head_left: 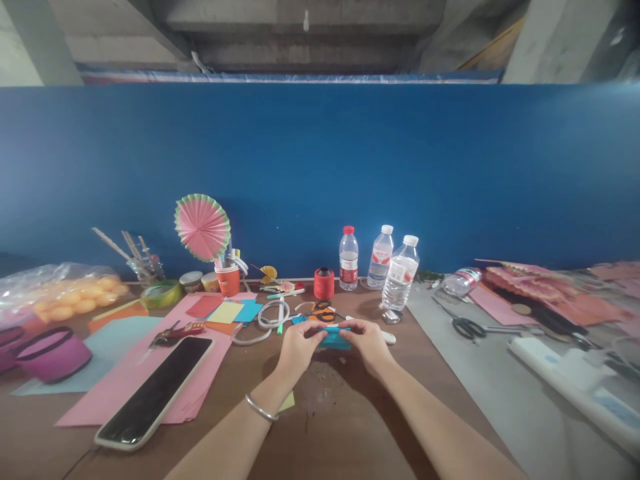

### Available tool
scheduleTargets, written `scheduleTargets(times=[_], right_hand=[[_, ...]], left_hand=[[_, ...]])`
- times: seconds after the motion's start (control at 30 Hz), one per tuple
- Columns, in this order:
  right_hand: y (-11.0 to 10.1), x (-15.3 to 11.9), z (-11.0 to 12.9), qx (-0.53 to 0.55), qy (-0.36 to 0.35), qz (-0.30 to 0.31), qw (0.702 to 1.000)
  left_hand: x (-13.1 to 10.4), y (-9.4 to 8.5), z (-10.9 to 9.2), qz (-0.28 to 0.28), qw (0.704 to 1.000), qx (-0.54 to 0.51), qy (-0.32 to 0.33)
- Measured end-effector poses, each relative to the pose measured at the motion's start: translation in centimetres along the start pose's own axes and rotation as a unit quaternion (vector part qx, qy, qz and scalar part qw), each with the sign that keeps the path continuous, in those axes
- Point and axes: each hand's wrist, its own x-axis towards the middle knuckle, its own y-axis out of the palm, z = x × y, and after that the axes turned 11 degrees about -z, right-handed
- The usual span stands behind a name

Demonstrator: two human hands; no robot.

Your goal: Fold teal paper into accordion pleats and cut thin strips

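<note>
Both hands meet over the middle of the brown table, holding a small piece of folded blue paper (335, 339) between them. My left hand (302, 340) pinches its left end with thumb and fingers. At the right end, my right hand (369, 341) grips it in the same way. Pleat-like creases run across the paper. Just beyond the hands lie orange-handled scissors (324, 311), partly hidden. A spool of red thread (324, 285) stands behind them. A coil of pale tubing (273, 316) and a green-and-white marker (281, 316) are near my left hand.
Left are a phone (155, 393), pink paper sheets (200, 393), coloured paper squares (226, 313) and a paper cup (229, 281) with a pleated fan (203, 227). Water bottles (401, 275) stand at the back right. Farther right lie black-handled scissors (467, 328) and a power strip (575, 387).
</note>
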Motion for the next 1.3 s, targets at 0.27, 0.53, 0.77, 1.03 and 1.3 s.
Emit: scheduleTargets(times=[0.27, 0.53, 0.77, 1.03, 1.3], right_hand=[[-0.3, -0.7, 1.6, -0.091, -0.152, 0.025, 0.984], [-0.2, -1.3, 2.7, -0.149, -0.201, 0.05, 0.967], [-0.1, -1.3, 2.4, -0.131, -0.178, 0.061, 0.973], [0.1, -1.2, 2.4, -0.106, -0.097, 0.029, 0.989], [0.2, -1.1, 2.1, -0.101, -0.115, 0.055, 0.987]], left_hand=[[-0.3, -0.3, -0.3, 0.006, 0.996, 0.062, 0.061], [-0.2, -0.1, 0.0, 0.037, 0.994, 0.042, 0.091], [-0.2, -0.2, 0.0, 0.053, 0.995, 0.044, 0.077], [-0.1, 0.1, 0.2, 0.039, 0.999, -0.006, 0.03], [-0.1, 0.1, 0.4, 0.058, 0.998, -0.01, 0.003]])
